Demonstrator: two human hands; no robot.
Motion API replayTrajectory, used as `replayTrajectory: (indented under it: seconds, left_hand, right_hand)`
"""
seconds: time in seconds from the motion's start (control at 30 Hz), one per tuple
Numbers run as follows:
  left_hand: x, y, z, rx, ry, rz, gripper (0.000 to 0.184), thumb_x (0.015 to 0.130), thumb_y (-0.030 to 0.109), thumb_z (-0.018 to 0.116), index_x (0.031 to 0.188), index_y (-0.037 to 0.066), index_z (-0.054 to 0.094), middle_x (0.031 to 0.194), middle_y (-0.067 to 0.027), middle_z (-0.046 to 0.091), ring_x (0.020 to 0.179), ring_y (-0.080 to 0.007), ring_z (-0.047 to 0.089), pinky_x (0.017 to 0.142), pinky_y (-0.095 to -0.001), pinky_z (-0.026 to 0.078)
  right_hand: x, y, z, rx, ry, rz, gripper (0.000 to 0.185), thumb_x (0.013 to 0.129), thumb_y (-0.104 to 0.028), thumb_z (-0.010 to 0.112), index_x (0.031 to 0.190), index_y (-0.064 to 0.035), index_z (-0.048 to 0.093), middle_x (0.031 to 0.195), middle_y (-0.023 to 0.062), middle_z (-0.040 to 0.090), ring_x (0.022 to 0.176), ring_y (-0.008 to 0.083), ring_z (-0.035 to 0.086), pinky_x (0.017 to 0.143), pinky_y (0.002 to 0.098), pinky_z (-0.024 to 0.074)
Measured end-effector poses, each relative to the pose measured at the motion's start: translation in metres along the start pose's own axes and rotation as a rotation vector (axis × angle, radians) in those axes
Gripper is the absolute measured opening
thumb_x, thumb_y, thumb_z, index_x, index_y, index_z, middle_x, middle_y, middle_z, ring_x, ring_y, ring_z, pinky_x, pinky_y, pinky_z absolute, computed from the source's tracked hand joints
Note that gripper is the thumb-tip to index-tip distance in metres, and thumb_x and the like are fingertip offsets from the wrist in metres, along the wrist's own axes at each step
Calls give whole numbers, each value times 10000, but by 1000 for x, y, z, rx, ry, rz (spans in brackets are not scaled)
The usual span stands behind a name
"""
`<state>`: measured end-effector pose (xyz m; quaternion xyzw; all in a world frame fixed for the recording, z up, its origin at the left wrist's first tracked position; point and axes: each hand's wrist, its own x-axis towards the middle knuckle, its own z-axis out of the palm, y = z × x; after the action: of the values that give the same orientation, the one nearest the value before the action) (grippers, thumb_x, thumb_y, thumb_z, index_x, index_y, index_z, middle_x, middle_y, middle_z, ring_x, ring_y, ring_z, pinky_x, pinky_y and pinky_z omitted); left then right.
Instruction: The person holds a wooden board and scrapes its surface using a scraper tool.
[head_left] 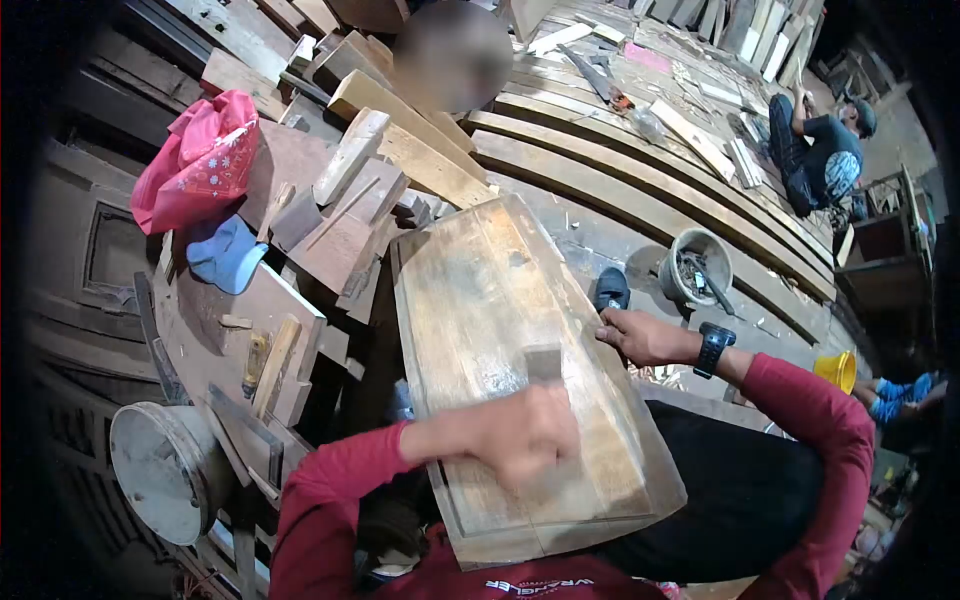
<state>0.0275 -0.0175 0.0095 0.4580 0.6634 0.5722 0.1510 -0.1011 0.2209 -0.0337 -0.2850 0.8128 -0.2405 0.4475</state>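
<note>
A pale brown, rectangular wooden panel (460, 300) lies over the person's lap, its long axis running away from the torso. The blurred left hand (530, 435) is closed around a small, squarish brown block (543, 365) over the panel's face—the block sits on the hand's far side, toward the panel's far end. The right hand (648, 337) is clamped on the panel's right edge. The panel's surface has straight grain and glossy patches. Right of it stands a round grey bucket (720, 248); left of it, a soft blue cloth cap (228, 255) and a shiny, crumpled pink bag (200, 165).
</note>
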Motion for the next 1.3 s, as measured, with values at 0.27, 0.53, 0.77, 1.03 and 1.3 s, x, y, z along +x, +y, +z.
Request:
replayTrajectory:
  seconds: [0.27,0.53,0.77,1.03,1.3]
  left_hand:
    - [-1,27,15,-129,2,24,63,640,111,587,642,49,578,603,-104,550,624,-324,588,735,-416,459]
    - [-3,22,10,-46,70,-67,54,640,90,585,654,39,581,665,-114,595,706,-313,615,751,-414,460]
    - [-12,-21,13,230,84,-137,67,638,107,602,633,54,562,651,-86,572,707,-304,600,763,-423,450]
    - [-5,19,25,17,36,-42,77,625,111,590,628,39,563,647,-114,598,663,-327,594,762,-429,453]
    - [-5,27,29,6,-6,-53,85,642,125,593,638,41,580,642,-111,580,686,-327,598,748,-422,452]
  right_hand:
    - [8,14,8,25,6,3,436,1049,-437,463,1171,-33,573,1041,241,640,933,373,655,784,469,507]
    - [10,26,14,18,34,-42,440,1045,-448,463,1166,-41,577,1055,245,644,948,381,658,794,473,510]
    - [3,11,8,29,30,23,412,1053,-431,459,1177,-55,576,1054,249,645,967,397,652,815,471,510]
    - [2,4,4,24,-2,11,392,1057,-401,469,1191,-48,573,1092,258,634,1033,421,629,867,478,500]
    - [1,1,2,53,-32,85,396,1058,-386,477,1216,-33,558,1123,250,638,1018,396,646,836,478,504]
